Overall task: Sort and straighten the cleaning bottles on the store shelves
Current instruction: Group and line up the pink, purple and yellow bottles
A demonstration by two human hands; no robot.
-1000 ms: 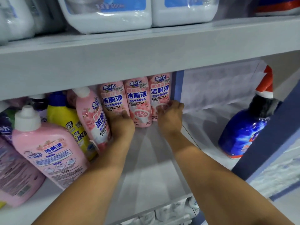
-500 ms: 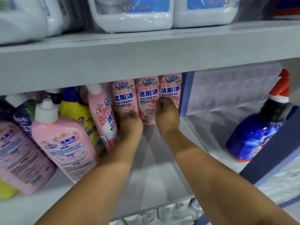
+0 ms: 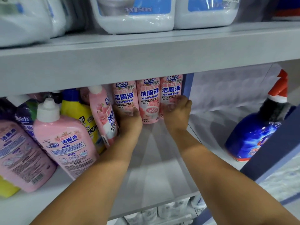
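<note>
Three pink bottles at the fingertips of both hands: pale pink bodies, dark blue characters, a pink blossom print and a white bowl picture low on the label. Tilted pink bottle just left of the left hand's fingers: white cap, same blossom print. Yellow bottle further left of those fingers: blue cap, dark label patch. Large pink bottle nearer the camera than the fingers: white cap, white label panel with blue text. Blue spray bottle well right of the right hand's fingers: deep blue with white streaks, red and white trigger head. Shelf board below the fingers: plain light grey. Divider just right of the right fingers: blue.
</note>
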